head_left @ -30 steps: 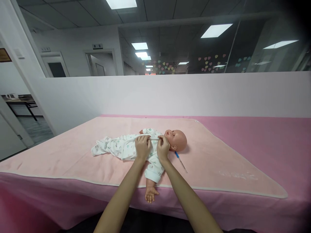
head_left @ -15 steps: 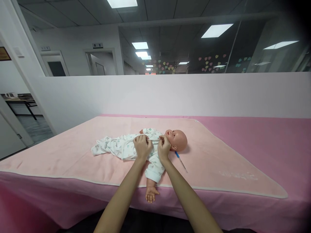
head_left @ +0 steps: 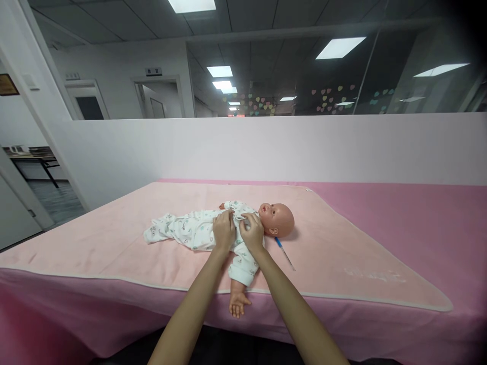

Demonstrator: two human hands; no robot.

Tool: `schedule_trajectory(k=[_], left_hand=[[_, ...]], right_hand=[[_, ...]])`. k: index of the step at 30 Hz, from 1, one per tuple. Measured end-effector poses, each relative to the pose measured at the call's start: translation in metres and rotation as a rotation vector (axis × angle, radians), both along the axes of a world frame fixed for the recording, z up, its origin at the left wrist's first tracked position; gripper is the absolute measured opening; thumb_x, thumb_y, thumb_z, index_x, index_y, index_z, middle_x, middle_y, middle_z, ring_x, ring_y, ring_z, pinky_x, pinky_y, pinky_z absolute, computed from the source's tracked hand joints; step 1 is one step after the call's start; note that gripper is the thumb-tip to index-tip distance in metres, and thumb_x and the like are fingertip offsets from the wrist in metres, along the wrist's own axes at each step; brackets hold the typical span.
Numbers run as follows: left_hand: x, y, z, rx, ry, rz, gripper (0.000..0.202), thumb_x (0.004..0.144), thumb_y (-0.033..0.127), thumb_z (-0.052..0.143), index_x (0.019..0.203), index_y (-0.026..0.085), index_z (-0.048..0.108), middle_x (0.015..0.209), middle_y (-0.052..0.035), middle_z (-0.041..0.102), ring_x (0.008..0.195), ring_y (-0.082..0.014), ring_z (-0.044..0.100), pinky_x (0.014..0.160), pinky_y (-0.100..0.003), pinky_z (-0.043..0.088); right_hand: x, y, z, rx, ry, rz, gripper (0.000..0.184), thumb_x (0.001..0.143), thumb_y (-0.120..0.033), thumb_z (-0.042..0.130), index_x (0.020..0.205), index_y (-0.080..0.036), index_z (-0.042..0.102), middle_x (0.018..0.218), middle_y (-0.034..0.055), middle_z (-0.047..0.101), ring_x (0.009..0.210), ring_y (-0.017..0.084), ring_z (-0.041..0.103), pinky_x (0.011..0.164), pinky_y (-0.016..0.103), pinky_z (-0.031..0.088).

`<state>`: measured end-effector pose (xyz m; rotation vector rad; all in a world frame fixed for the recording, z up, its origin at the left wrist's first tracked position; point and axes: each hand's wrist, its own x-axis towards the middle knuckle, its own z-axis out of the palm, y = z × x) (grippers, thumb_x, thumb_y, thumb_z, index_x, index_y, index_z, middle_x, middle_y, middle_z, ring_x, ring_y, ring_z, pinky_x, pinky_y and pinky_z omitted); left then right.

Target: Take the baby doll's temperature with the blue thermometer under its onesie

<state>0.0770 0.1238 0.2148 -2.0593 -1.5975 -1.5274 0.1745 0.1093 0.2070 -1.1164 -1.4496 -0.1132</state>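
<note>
A baby doll [head_left: 280, 219] lies on its back, head to the right, in a white printed baby outfit [head_left: 203, 230]. Over its chest, my left hand [head_left: 223, 230] has its fingers closed at the thin white tie [head_left: 239, 217] of the outfit. Close beside it, my right hand [head_left: 252, 234] pinches the same tie near the neckline. A small loop of the tie shows between my fingertips; the rest of it is hidden by my hands. The doll's near arm [head_left: 239, 299] reaches over the front edge of the bed.
A thin stick with a blue end, like a thermometer [head_left: 285, 254], lies near the doll's head. Underneath is a peach mat [head_left: 342, 248] with a pale border, on a pink cover [head_left: 429, 228]. Behind rises a white half wall [head_left: 281, 149] with glass above.
My right hand has moved left, closer to my left hand. The tie, stretched straight between them before, now hangs in a small loop. The doll lies almost as before.
</note>
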Motion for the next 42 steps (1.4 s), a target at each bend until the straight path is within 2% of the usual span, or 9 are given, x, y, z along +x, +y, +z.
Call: schedule_trajectory(k=[7,11,16,19,24,31,38,42], left_hand=[[0.0002,-0.0067,0.0049,-0.011,-0.077,-0.031,0.025,0.076,0.015,0.034,0.089,0.02,0.054,0.089,-0.0006,0.061,0.085,-0.0149,0.052,0.082,-0.032,0.03],[0.0014,-0.0078,0.0064,0.02,-0.096,-0.018,0.022,0.075,0.016,0.038,0.086,0.02,0.056,0.088,-0.001,0.061,0.086,-0.0156,0.052,0.087,-0.034,0.028],[0.0026,-0.0069,0.0066,0.104,-0.134,-0.065,0.021,0.077,0.018,0.038,0.091,0.019,0.053,0.094,-0.0032,0.059,0.09,-0.0155,0.051,0.089,-0.034,0.031],[0.0038,-0.0069,0.0062,0.098,-0.247,-0.092,0.021,0.079,0.021,0.037,0.096,0.018,0.048,0.096,-0.006,0.057,0.091,-0.0156,0.051,0.083,-0.03,0.038],[0.0046,-0.0069,0.0052,0.016,-0.334,-0.125,0.016,0.078,0.022,0.037,0.092,0.019,0.043,0.086,-0.0032,0.056,0.078,-0.0129,0.054,0.069,-0.025,0.042],[0.0012,-0.0056,0.0042,-0.025,-0.247,-0.15,0.014,0.073,0.017,0.038,0.085,0.019,0.045,0.08,-0.0007,0.056,0.071,-0.0117,0.052,0.066,-0.024,0.04],[0.0013,-0.0076,0.0064,0.021,-0.076,-0.127,0.026,0.066,0.014,0.043,0.091,0.019,0.048,0.092,-0.0023,0.057,0.09,-0.0174,0.05,0.086,-0.033,0.032],[0.0024,-0.0082,0.0076,0.023,-0.06,-0.109,0.028,0.068,0.016,0.043,0.094,0.02,0.049,0.093,-0.0027,0.058,0.092,-0.0176,0.05,0.089,-0.034,0.029]], right_hand=[[-0.0003,0.0016,-0.0011,0.011,-0.061,-0.017,0.014,0.074,-0.019,0.045,0.08,-0.019,0.058,0.08,0.0036,0.057,0.078,0.016,0.049,0.071,0.027,0.038],[0.0003,0.0019,-0.001,-0.004,-0.057,-0.05,0.014,0.076,-0.02,0.044,0.077,-0.019,0.058,0.077,0.0032,0.056,0.076,0.015,0.049,0.071,0.026,0.037],[0.0005,0.0005,-0.0002,-0.015,-0.043,-0.051,0.014,0.077,-0.021,0.043,0.077,-0.018,0.058,0.077,0.0033,0.057,0.075,0.015,0.05,0.07,0.026,0.038],[0.0006,0.0007,-0.0007,-0.001,-0.044,-0.048,0.016,0.078,-0.02,0.042,0.078,-0.018,0.058,0.076,0.0036,0.057,0.076,0.015,0.05,0.071,0.026,0.038],[0.0005,0.0011,-0.0016,0.015,-0.043,-0.032,0.019,0.078,-0.02,0.042,0.079,-0.019,0.061,0.076,0.0036,0.058,0.074,0.015,0.051,0.07,0.026,0.038],[0.0001,0.0018,-0.002,0.014,-0.038,-0.026,0.019,0.077,-0.017,0.043,0.08,-0.019,0.062,0.076,0.0031,0.059,0.074,0.014,0.051,0.069,0.025,0.039],[0.0004,0.0013,-0.0009,-0.005,0.003,-0.031,0.019,0.076,-0.018,0.043,0.079,-0.019,0.062,0.076,0.0029,0.059,0.075,0.014,0.051,0.069,0.025,0.039],[0.0006,0.0015,-0.0014,-0.01,0.02,-0.028,0.018,0.076,-0.019,0.043,0.079,-0.019,0.061,0.076,0.003,0.059,0.074,0.014,0.051,0.069,0.025,0.04]])
